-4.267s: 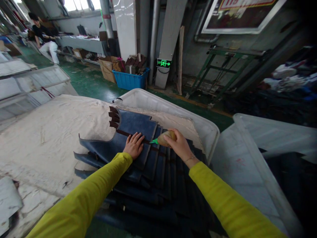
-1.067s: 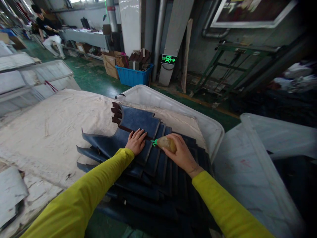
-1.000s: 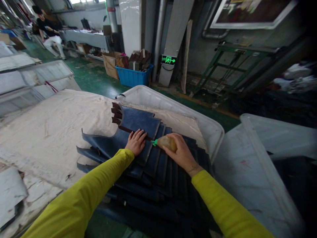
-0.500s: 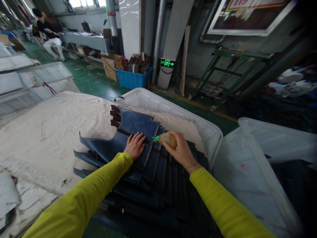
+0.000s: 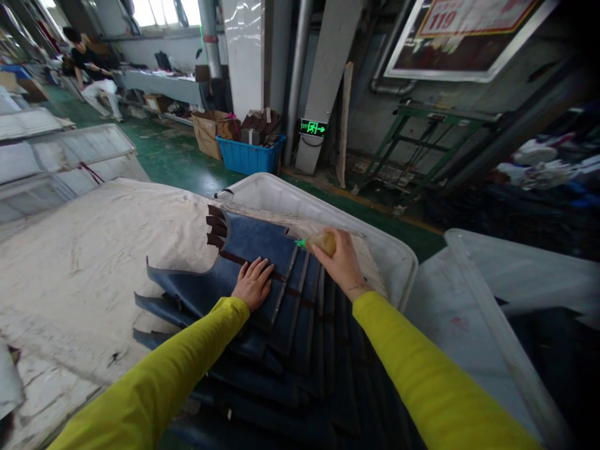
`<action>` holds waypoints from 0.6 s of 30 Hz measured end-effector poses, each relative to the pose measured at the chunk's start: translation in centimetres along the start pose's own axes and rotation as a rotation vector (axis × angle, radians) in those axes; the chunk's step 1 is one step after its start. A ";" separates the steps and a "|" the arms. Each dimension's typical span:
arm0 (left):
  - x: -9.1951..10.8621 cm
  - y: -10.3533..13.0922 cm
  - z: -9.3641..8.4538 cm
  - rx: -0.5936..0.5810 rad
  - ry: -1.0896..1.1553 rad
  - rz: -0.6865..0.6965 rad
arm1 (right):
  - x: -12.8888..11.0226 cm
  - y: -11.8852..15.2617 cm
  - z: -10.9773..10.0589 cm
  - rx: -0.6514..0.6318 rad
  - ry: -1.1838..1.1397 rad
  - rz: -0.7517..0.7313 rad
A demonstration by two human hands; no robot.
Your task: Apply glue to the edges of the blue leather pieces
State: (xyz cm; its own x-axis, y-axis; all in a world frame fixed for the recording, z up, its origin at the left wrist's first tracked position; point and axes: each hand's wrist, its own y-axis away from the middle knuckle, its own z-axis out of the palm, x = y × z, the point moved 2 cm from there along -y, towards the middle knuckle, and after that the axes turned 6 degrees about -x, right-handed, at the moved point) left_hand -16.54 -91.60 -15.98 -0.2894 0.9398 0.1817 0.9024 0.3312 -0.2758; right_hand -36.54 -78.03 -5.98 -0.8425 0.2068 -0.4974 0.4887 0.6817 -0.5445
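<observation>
My left hand point(image 5: 254, 283) lies flat with its fingers spread on the top one of several overlapping dark blue leather-like pieces point(image 5: 255, 234). A dark brown strip point(image 5: 230, 256) crosses that piece just beyond the fingers. In my right hand point(image 5: 342, 262) is a squeeze bottle point(image 5: 320, 243) of yellowish-brown content, its fingers wrapped round the body. The bottle is tilted sideways, and its green nozzle point(image 5: 300, 243) points left at the far end of the top piece's edge. Whether the tip touches cannot be made out. Brown curved tabs point(image 5: 215, 226) stick out at the pieces' upper left.
Beneath the pieces is a cream cloth point(image 5: 94, 250) over a white plastic bin point(image 5: 398, 256). Another white bin point(image 5: 473, 240) stands at the right. Beyond the floor are a blue crate point(image 5: 248, 156), a cardboard box point(image 5: 204, 134), a green metal frame point(image 5: 422, 137) and a seated person point(image 5: 96, 75).
My right hand has moved the bottle away from me along the edge, from near the brown strip to the far corner. My left hand stays on the piece. The camera view has tilted slightly.
</observation>
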 end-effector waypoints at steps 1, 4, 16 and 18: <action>0.0 0.0 0.0 0.000 -0.001 -0.002 | 0.2 -0.3 0.1 0.005 -0.002 0.019; 0.0 0.0 -0.1 -0.001 0.001 -0.004 | 0.5 -1.2 0.4 0.018 -0.010 0.087; 0.0 -0.1 -0.1 -0.019 0.007 -0.007 | 2.6 0.4 -2.6 -0.088 -0.220 0.461; 0.1 -0.1 -0.1 -0.019 0.003 -0.006 | 3.1 0.4 -3.3 -0.029 -0.157 0.390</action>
State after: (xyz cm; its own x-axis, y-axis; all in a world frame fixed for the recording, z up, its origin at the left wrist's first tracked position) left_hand -16.61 -91.56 -15.90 -0.2937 0.9376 0.1863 0.9064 0.3351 -0.2571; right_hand -39.75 -74.80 -5.52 -0.5495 0.3453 -0.7608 0.7559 0.5933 -0.2767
